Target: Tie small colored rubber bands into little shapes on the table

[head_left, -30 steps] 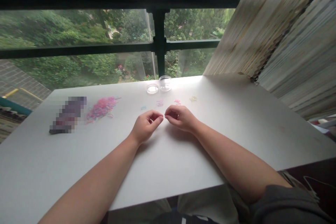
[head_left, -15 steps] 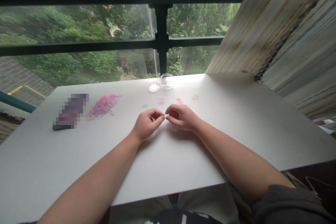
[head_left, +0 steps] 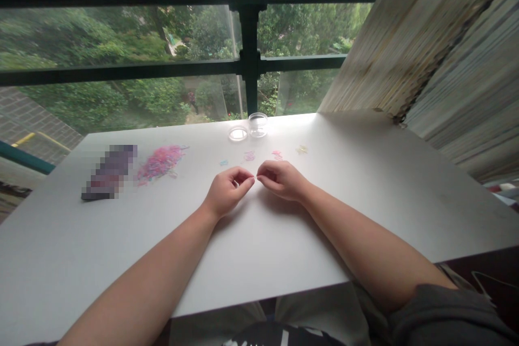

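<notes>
My left hand (head_left: 229, 189) and my right hand (head_left: 281, 181) meet nearly fingertip to fingertip, just above the middle of the white table (head_left: 259, 248). Both are closed in a pinch, thumb against forefinger. Whatever sits between the fingertips is too small to make out. Just beyond the hands lie small groups of thin coloured pieces, like tiny rubber bands: blue (head_left: 224, 162), purple (head_left: 249, 156), pink (head_left: 277, 155) and yellow (head_left: 302, 149). A larger mixed heap of such pieces (head_left: 160, 165), mostly pink and purple, lies to the left.
Two clear round plastic containers (head_left: 258, 125), one perhaps a lid (head_left: 237, 134), stand at the table's far edge. A blurred-out dark flat object (head_left: 109, 173) lies at the far left. Behind the table are a green-framed window (head_left: 250, 38) and a string curtain (head_left: 365, 38) on the right.
The fingers of my right hand have closed a little more, forefinger coming down to the thumb. My left hand stays in the same pinch; the things on the table look unmoved.
</notes>
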Motion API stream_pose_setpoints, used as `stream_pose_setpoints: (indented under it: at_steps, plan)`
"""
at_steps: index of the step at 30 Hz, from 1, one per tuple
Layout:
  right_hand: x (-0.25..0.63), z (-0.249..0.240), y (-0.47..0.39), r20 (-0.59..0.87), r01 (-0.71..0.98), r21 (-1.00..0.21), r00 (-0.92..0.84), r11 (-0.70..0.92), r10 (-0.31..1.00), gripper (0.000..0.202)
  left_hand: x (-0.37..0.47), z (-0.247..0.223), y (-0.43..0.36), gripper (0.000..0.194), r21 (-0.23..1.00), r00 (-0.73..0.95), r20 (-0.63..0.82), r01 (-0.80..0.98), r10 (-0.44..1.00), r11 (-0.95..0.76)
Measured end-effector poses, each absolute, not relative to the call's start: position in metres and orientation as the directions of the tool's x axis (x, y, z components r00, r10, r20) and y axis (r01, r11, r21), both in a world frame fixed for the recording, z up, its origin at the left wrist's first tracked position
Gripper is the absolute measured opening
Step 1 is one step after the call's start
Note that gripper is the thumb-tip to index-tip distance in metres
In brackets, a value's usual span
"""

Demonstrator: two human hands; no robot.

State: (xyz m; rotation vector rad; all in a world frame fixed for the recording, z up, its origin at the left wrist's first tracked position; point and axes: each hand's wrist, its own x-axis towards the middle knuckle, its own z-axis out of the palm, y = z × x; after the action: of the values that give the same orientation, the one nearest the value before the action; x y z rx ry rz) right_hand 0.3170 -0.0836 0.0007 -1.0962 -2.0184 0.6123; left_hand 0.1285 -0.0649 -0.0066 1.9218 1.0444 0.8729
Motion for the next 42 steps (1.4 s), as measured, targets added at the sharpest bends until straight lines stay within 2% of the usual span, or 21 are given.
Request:
stream_pose_setpoints:
  at_steps: [4, 7, 11, 14, 17, 22, 32, 42]
  plan:
    - [0.323, 0.001, -0.08, 0.399, 0.546, -0.662, -0.324, 0.514, 0.858, 0.007, 0.128, -0.006, -0.064, 0.023, 0.853, 0.424, 0.209, 0.361, 0.881, -0.376]
    - [0.338, 0.003, -0.071, 0.427, 0.669, -0.594, -0.209, 0.447, 0.88, 0.007, 0.128, -0.007, -0.064, 0.023, 0.86, 0.415, 0.208, 0.353, 0.886, -0.368]
    - [0.373, 0.004, -0.057, 0.442, 0.844, -0.509, 0.085, 0.172, 0.893, 0.012, 0.127, -0.008, -0.064, 0.023, 0.865, 0.403, 0.204, 0.353, 0.892, -0.357]
    - [0.398, 0.001, -0.05, 0.403, 0.873, -0.484, 0.275, -0.052, 0.873, 0.017, 0.127, -0.008, -0.063, 0.022, 0.861, 0.397, 0.213, 0.355, 0.893, -0.364]
    - [0.412, -0.004, -0.047, 0.355, 0.858, -0.487, 0.364, -0.161, 0.861, 0.019, 0.127, -0.007, -0.063, 0.021, 0.855, 0.393, 0.223, 0.36, 0.892, -0.372]
    - [0.415, -0.01, -0.047, 0.299, 0.825, -0.527, 0.406, -0.205, 0.863, 0.022, 0.126, -0.005, -0.062, 0.021, 0.852, 0.385, 0.225, 0.368, 0.895, -0.372]
    - [0.416, -0.009, -0.049, 0.283, 0.793, -0.57, 0.438, -0.218, 0.853, 0.024, 0.127, -0.003, -0.063, 0.022, 0.843, 0.385, 0.242, 0.371, 0.891, -0.389]
    - [0.425, -0.017, -0.041, 0.283, 0.693, -0.696, 0.507, -0.19, 0.814, 0.028, 0.127, -0.002, -0.062, 0.022, 0.838, 0.401, 0.219, 0.39, 0.89, -0.382]
